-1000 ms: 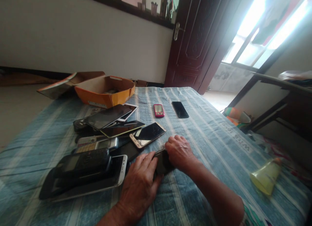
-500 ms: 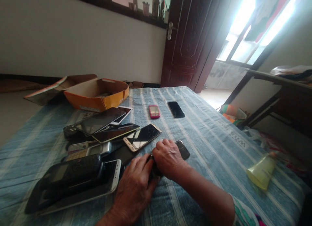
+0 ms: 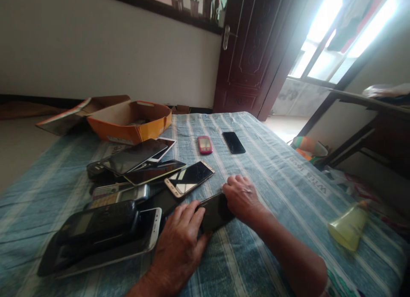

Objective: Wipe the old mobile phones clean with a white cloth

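Note:
Between my hands a dark smartphone (image 3: 215,213) lies near the front of the bed-like surface. My left hand (image 3: 181,237) is closed around its left end, fingers on top and thumb at the near edge. My right hand (image 3: 243,199) rests over its right end with curled fingers, hiding that end; whatever those fingers hold is hidden. Just beyond lies a gold smartphone (image 3: 190,179) with a reflecting screen. To the left are a black phone (image 3: 99,222) on a large white-edged phone (image 3: 155,228), a keypad phone (image 3: 120,193) and several other phones.
Farther off lie a pink phone (image 3: 205,144) and a black phone (image 3: 233,142). An opened orange box (image 3: 131,132) stands at the back left. A translucent yellow object (image 3: 348,228) is at the right on the striped blue cloth (image 3: 278,211). Behind are a dark red door (image 3: 250,53) and a wall.
My right hand has slid to the right across the smartphone, uncovering its middle and covering its right end. My left hand stays at the left end. The view has shifted slightly.

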`<control>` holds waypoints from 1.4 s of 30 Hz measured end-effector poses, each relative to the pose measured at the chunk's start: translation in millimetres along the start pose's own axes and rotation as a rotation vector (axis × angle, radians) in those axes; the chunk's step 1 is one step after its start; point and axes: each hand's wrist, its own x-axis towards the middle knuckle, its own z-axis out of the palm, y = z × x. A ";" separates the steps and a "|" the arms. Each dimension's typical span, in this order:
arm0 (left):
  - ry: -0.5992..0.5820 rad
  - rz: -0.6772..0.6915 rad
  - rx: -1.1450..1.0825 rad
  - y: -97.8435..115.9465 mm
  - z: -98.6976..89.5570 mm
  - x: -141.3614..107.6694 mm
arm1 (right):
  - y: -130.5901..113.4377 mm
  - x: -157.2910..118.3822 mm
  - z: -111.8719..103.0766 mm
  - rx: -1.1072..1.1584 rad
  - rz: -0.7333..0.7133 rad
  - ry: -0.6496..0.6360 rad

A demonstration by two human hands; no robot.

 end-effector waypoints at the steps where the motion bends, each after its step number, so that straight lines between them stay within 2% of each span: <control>1: 0.001 0.000 -0.002 -1.0 0.6 -0.3 | -2.4 -2.6 0.2 0.031 -0.043 0.011; 3: 0.002 -0.002 -0.002 -2.6 1.5 -0.6 | -0.5 -6.9 0.5 0.096 -0.074 0.042; 8: 0.004 0.005 -0.003 -4.1 0.5 0.6 | 36.2 -10.6 4.3 0.136 0.167 0.114; 11: -0.001 0.015 0.006 -5.0 -1.7 2.3 | 50.2 -12.0 9.5 0.141 0.189 0.074; 15: -0.024 0.029 0.018 -5.8 -4.3 4.4 | 46.0 -22.4 12.3 0.100 0.115 0.043; 21: -0.054 0.028 0.028 -5.9 -7.0 6.9 | 40.5 -42.1 9.8 0.064 0.093 0.012; 29: -0.092 0.044 0.017 -12.1 -4.4 9.0 | 36.9 -4.4 8.7 0.065 0.084 0.028; 33: -0.129 0.009 -0.019 -14.7 -4.9 10.0 | 38.7 -12.3 13.0 0.080 0.055 0.023; 38: -0.156 -0.023 -0.033 -10.4 -8.2 15.1 | 46.6 -36.6 22.6 0.129 0.037 0.110; 42: -0.177 -0.028 -0.019 -3.3 -9.2 24.3 | 52.0 -39.2 26.1 0.211 0.070 0.170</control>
